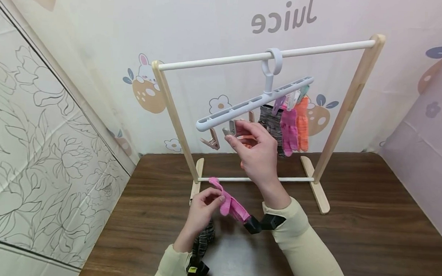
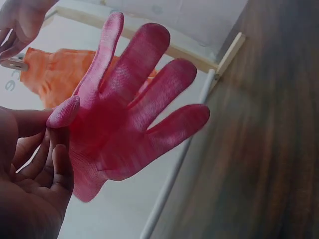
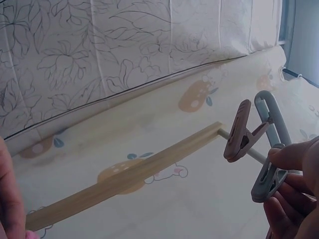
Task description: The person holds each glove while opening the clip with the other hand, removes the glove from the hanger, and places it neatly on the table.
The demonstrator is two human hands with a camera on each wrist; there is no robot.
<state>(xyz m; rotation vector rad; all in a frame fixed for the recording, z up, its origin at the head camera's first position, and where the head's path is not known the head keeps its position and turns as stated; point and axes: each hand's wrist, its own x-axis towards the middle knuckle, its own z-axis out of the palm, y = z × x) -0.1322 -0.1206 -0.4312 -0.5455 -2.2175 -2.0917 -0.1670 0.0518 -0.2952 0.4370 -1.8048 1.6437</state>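
My left hand point(image 1: 201, 211) pinches a pink knit glove point(image 1: 236, 208) by one finger. In the left wrist view the glove's other fingers are spread out. Higher up, my right hand point(image 1: 261, 156) pinches a grey clothes peg point(image 3: 269, 174) under the pale hanger point(image 1: 241, 108), with thumb and fingertips on its sides. A pinkish-brown peg point(image 1: 212, 139) hangs free beside it, at the hanger's near left end. Behind my right hand hangs an orange glove point(image 2: 65, 74), mostly hidden in the head view.
Toward the hanger's right end, pegs hold a dark mottled glove point(image 1: 271, 120), a pink one point(image 1: 289, 132) and an orange one point(image 1: 302, 125). The hanger hooks over the rack's white bar point(image 1: 217, 63). Another dark mottled glove point(image 1: 203, 240) lies on the wooden table point(image 1: 369, 227) by my left wrist.
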